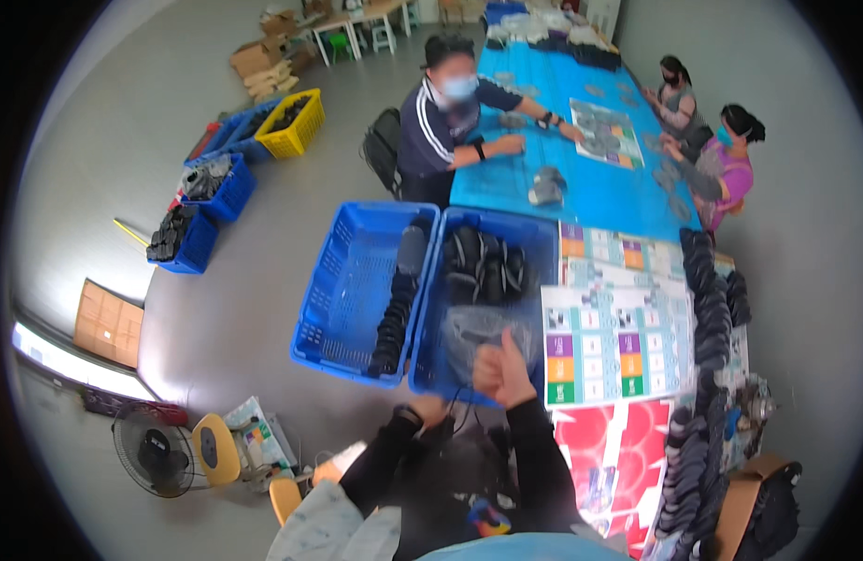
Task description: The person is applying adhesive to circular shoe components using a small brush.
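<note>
right hand [502,371] is gripping the near rim of the blue crate [450,374], fingers curled, thumb up; left hand [429,409] is sitting under that rim, grip hidden; clear bag [478,329] is lying inside.

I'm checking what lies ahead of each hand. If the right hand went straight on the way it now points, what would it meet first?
Probably the clear plastic bag in the right blue crate. The right hand sits at that crate's near rim, pointing up and away, with the bag just beyond it; dark pads lie farther on. Depth is unclear.

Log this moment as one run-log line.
right hand: grips clear bag in blue crate | left hand: at crate's near edge, grip unclear
</note>
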A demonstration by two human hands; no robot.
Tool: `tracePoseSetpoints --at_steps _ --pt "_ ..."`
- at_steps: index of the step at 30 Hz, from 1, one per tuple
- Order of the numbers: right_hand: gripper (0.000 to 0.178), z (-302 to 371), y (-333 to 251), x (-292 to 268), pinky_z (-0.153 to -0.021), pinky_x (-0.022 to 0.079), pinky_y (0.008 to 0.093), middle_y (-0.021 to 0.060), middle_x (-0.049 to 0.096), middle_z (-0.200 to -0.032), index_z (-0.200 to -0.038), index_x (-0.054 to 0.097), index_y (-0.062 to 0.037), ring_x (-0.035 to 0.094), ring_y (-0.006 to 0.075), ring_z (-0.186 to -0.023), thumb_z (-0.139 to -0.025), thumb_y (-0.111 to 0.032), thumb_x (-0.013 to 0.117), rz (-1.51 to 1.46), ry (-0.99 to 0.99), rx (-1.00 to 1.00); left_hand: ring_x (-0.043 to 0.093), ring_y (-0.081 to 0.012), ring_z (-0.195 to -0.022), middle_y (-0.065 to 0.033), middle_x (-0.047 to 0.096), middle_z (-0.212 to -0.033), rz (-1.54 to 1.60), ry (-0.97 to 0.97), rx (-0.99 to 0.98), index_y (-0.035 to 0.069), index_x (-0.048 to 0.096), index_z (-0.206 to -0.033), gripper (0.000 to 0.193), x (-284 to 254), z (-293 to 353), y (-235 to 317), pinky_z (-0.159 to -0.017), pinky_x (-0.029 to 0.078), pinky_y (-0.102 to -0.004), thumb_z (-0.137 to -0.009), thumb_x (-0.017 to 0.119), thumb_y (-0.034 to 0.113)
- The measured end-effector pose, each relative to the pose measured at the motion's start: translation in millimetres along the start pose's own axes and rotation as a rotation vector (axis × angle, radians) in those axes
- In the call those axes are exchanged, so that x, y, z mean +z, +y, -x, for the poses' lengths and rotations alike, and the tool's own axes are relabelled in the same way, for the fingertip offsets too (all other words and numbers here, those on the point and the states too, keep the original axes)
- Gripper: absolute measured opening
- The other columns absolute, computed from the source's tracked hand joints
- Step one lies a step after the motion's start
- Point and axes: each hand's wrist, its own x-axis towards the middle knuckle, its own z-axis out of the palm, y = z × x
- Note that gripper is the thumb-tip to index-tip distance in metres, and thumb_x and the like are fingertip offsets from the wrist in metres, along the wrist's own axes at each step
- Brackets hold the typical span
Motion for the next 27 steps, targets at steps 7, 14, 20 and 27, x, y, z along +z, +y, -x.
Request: tracePoseSetpoints --at_steps 7,14,20,27 --pt "0.034 -9.9 25.4 -42.4 -0.042 0.024 0.024 -0.0033 0.035 -0.06 -0.082 0.051 -0.0129 0.031 0.0064 -0.047 -0.106 -0.037 0.052 0.087 0.228 -0.009 0.07 -0.0429 -0.103 -0.0243 0.073 -0.106 0.091 0.231 0.144 0.008 0.071 -0.107 0.03 -32.0 -117.7 -0.2 -0.093 0.054 -0.0533 -0.092 0.061 0.032" --pt "0.044 117.2 -100.9 114.2 -0.045 0.035 0.0194 0.0015 0.057 -0.1 -0.133 0.049 -0.01 0.047 0.0043 -0.059 -0.096 -0.016 0.071 0.627 0.25 -1.462 0.069 -0.0245 -0.078 -0.0209 0.031 -0.166 1.341 -0.235 0.814 0.02 0.003 -0.168 0.094 -197.7 -15.0 168.3 -0.078 0.058 -0.0343 -0.097 0.06 -0.001" --pt "0.133 195.3 -120.5 92.5 -0.033 0.026 0.0219 -0.0042 0.043 -0.045 -0.161 -0.016 0.0005 0.043 0.0057 -0.036 -0.086 -0.071 0.067 0.11 -0.38 -1.421 0.051 -0.014 -0.06 -0.0253 0.03 -0.166 1.605 0.174 0.982 0.012 0.003 -0.168 0.069 -279.7 10.6 140.7 -0.061 0.043 -0.0263 -0.109 0.038 0.023" --pt "0.12 115.9 -88.5 72.4 -0.097 0.051 0.0434 0.0212 0.058 -0.132 -0.165 -0.004 -0.0023 0.06 0.0295 -0.115 -0.091 -0.067 0.066 0.303 0.1 -1.075 0.064 -0.0236 -0.09 -0.0214 0.039 -0.162 1.733 -0.139 0.62 0.013 0.017 -0.167 0.064 -209.4 -31.1 93.9 -0.08 0.05 -0.0321 -0.111 0.039 0.036"
